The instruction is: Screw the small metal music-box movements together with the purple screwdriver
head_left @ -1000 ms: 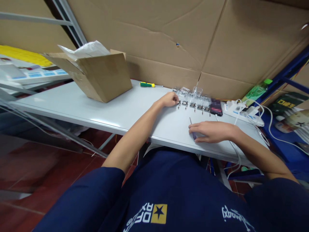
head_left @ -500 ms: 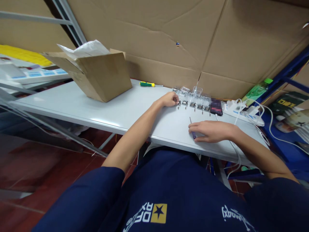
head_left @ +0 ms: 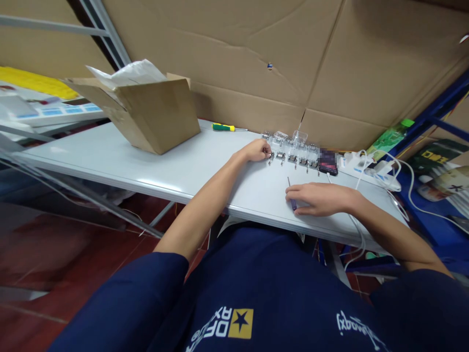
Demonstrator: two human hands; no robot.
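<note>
Metal fittings (head_left: 292, 158) sit in a row near the far edge of the table (head_left: 176, 168). The left hand (head_left: 257, 150) seems to pinch the nearest, though its fingers hide the grip. The right hand (head_left: 322, 199) curls around a small screwdriver (head_left: 293, 203). A slip could scatter the row.

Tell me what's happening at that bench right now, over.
Left hand at the end of a row of small metal fittings. Right hand holding a small blue-handled screwdriver. Phone at the row's far end.
</note>
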